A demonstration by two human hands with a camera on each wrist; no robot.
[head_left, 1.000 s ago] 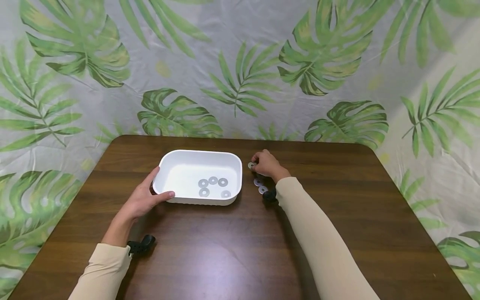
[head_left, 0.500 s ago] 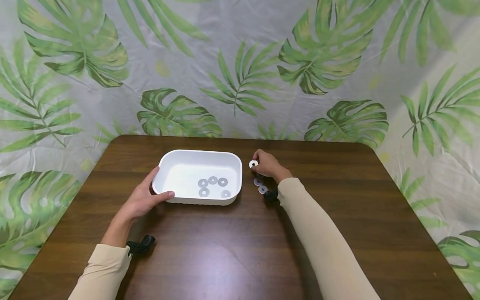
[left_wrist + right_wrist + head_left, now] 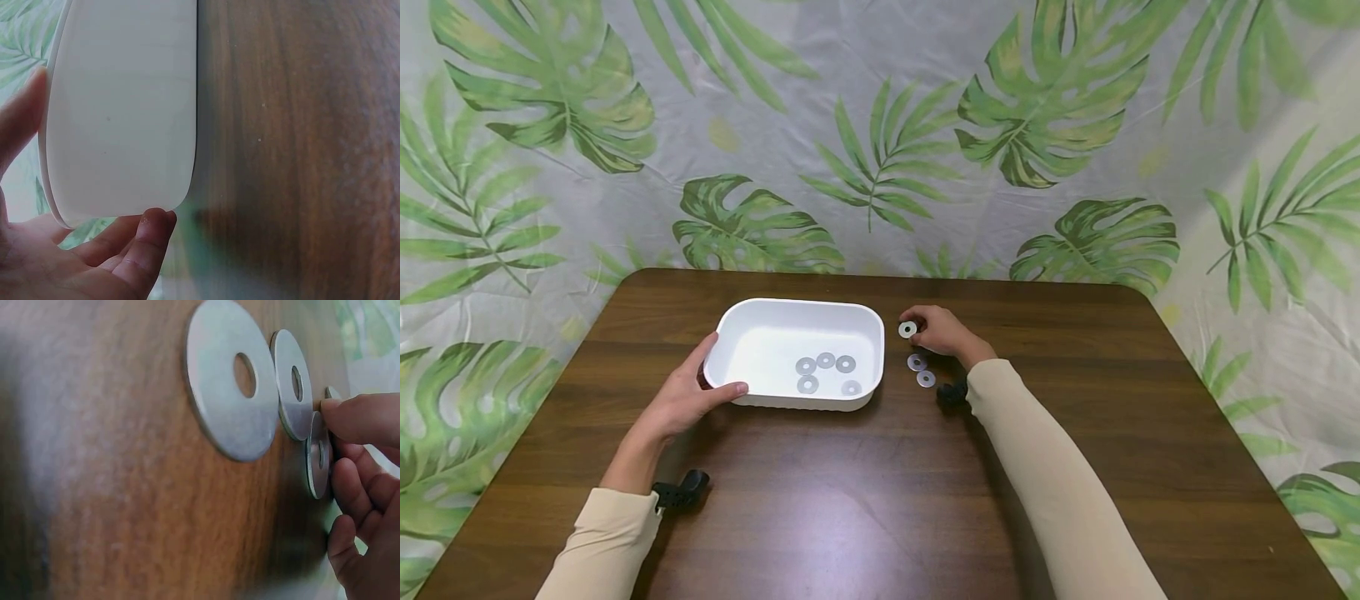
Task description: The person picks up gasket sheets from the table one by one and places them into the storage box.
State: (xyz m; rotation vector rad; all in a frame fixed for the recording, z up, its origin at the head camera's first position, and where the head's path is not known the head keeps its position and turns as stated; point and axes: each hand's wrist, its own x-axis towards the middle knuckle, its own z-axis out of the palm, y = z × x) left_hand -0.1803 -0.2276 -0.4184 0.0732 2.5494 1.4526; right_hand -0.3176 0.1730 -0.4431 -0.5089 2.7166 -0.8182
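A white tray (image 3: 868, 329) sits on the brown table (image 3: 880, 492) with several metal washers (image 3: 826, 372) inside. My left hand (image 3: 688, 398) grips the tray's near-left corner, thumb on the front rim; the left wrist view shows the tray wall (image 3: 125, 112) against my fingers (image 3: 147, 240). My right hand (image 3: 943, 332) pinches a washer (image 3: 907, 329) just right of the tray, lifted on edge. In the right wrist view the pinched washer (image 3: 317, 459) stands between my fingertips (image 3: 356, 419). Two more washers (image 3: 921, 370) lie flat on the table nearby, seen close as washers (image 3: 234, 381).
A leaf-print cloth (image 3: 880, 133) hangs behind and around the table. The table's rounded far edge (image 3: 887, 279) lies just beyond the tray. Black wrist-camera mounts (image 3: 679, 489) show under both sleeves.
My right hand has lifted one washer off the table and tipped it up on edge, drawing back slightly to the right. The left hand and tray have stayed still.
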